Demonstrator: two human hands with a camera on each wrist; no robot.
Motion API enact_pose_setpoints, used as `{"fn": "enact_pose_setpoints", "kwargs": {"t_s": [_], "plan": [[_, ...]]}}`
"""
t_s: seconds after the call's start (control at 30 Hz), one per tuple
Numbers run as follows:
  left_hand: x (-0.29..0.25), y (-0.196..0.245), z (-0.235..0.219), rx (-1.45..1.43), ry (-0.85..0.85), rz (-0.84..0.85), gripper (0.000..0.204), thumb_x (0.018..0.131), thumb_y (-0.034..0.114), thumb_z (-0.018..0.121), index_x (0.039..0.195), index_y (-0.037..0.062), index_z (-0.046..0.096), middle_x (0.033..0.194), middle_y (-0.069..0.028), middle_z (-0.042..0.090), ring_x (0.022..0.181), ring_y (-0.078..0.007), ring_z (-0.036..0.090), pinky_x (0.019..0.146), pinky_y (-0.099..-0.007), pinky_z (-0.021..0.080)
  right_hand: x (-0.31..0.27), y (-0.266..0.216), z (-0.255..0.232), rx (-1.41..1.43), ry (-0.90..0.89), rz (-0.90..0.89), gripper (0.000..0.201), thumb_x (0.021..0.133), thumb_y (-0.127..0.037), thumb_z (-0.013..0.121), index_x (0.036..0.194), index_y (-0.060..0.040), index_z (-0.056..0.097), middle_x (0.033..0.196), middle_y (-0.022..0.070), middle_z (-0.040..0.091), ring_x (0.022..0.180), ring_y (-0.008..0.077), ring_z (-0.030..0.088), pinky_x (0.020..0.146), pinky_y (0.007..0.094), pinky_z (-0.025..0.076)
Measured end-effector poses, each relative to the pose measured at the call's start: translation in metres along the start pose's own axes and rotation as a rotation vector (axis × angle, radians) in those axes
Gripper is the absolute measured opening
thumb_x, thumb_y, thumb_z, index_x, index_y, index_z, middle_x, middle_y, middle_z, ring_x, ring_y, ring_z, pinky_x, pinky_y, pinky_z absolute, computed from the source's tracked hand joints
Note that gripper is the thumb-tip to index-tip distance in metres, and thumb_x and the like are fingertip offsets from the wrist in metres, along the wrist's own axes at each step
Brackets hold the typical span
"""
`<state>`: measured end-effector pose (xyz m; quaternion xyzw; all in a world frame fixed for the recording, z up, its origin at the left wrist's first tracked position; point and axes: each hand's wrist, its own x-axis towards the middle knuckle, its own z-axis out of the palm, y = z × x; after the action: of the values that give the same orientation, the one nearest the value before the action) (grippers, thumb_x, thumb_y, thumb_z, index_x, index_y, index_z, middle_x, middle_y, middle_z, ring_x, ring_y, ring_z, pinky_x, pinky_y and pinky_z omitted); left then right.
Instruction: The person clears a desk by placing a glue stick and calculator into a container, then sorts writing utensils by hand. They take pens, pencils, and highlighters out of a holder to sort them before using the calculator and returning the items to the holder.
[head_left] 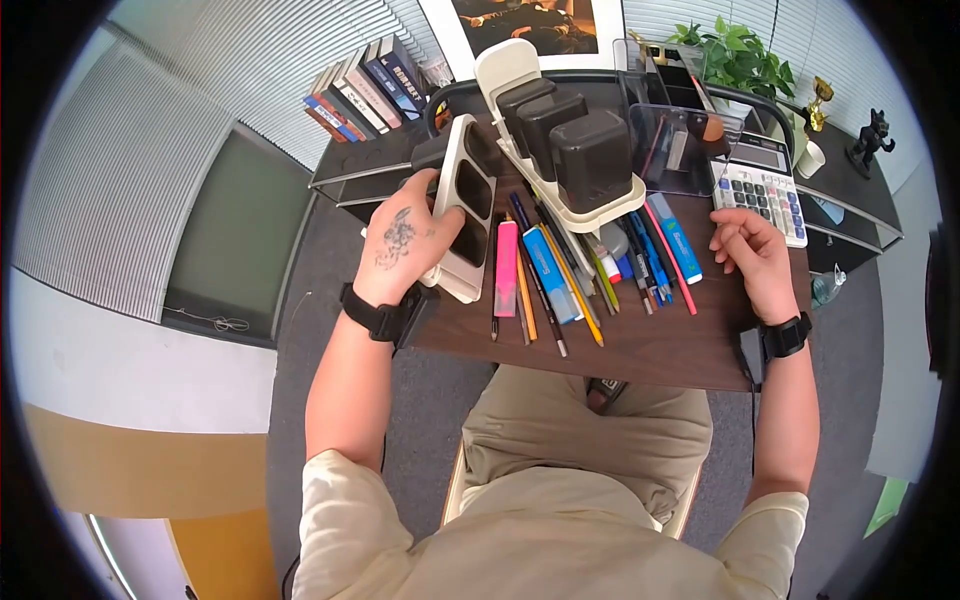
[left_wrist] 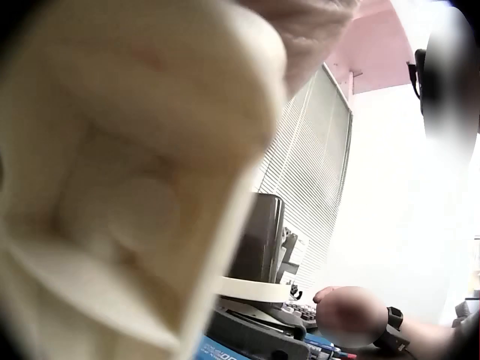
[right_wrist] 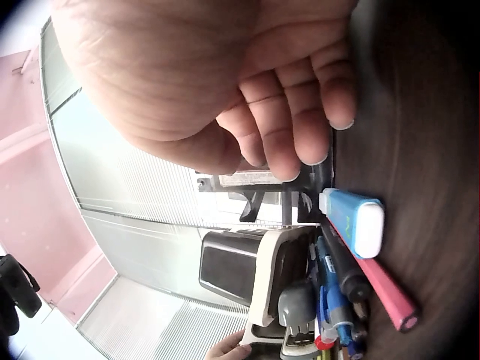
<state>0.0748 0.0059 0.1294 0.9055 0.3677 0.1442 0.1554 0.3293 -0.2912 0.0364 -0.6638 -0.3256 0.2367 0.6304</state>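
Note:
In the head view the left hand point(head_left: 400, 242) grips a cream frame with dark openings point(head_left: 450, 262), tilted on its side at the desk's left. Its cream underside point(left_wrist: 142, 187) fills much of the left wrist view. Right of it stands a cream holder point(head_left: 590, 215) with dark cups point(head_left: 592, 160). Pens, pencils, a pink box point(head_left: 507, 262) and blue boxes point(head_left: 552, 275) lie in front. The right hand point(head_left: 755, 262), fingers loosely bent and holding nothing, rests at the desk's right by the calculator point(head_left: 765, 200). A blue eraser point(right_wrist: 356, 221) lies below its fingers in the right wrist view.
Books point(head_left: 372, 88) stand on a side shelf at the back left. A clear organizer point(head_left: 680, 150), a plant point(head_left: 738, 62), a paper cup point(head_left: 810, 160) and a black figurine point(head_left: 871, 140) are at the back right. The brown desk's front edge point(head_left: 600, 370) runs above the person's lap.

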Motion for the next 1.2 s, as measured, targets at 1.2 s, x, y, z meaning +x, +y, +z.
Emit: {"fn": "enact_pose_setpoints", "kwargs": {"t_s": [1.2], "plan": [[0.004, -0.077, 0.062, -1.065, 0.337, -0.059, 0.030, 0.096, -0.003, 0.051, 0.125, -0.0035, 0.045, 0.117, -0.0093, 0.065, 0.105, -0.0119, 0.060, 0.094, -0.0244, 0.045, 0.001, -0.002, 0.000, -0.033, -0.001, 0.017, 0.025, 0.093, -0.006, 0.054, 0.115, -0.0037, 0.064, 0.084, -0.0013, 0.064, 0.071, 0.0038, 0.055, 0.060, 0.0180, 0.043]]}}
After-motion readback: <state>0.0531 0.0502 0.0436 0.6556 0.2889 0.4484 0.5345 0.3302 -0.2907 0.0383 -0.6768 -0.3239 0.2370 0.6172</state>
